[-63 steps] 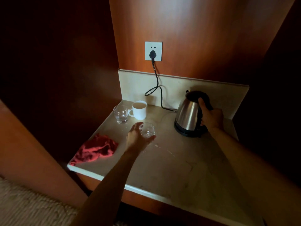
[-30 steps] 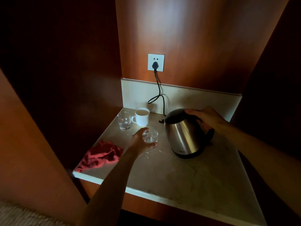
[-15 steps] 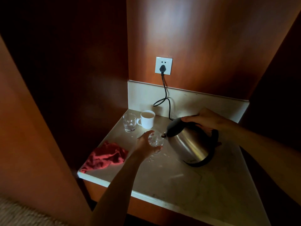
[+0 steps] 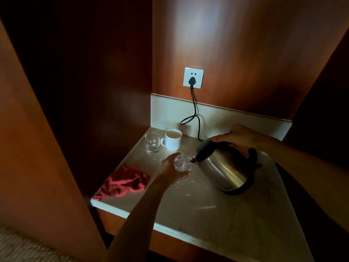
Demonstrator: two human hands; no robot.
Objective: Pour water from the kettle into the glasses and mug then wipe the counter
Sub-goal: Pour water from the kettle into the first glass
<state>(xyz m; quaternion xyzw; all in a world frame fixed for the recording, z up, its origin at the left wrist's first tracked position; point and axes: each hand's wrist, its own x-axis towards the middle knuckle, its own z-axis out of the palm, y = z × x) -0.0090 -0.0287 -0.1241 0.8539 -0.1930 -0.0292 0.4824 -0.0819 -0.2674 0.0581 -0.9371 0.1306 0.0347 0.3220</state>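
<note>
Right hand wraps the black handle of the steel kettle, fingers curled over the top, kettle lifted off the counter and tipped hard to the left, spout down at the rim of the near glass. Whether water is running from the spout can't be told in this dim light. Left hand cups that near glass from its left side, thumb and fingers curled around it, glass standing on the counter just left of the spout. Behind, toward the back left corner, second glass stands upright with a little water in the bottom, touching or just beside the white mug on its right; mug handle points left, mug looks filled. Red cloth lies crumpled at the counter's left front edge, near the left forearm, apart from the glasses. Small pale spots or droplets on the counter surface in front of the near glass. Black cord runs from a plug in the white wall socket down the pale backsplash, loops, and drops behind the kettle. Dark wood panels all round.
</note>
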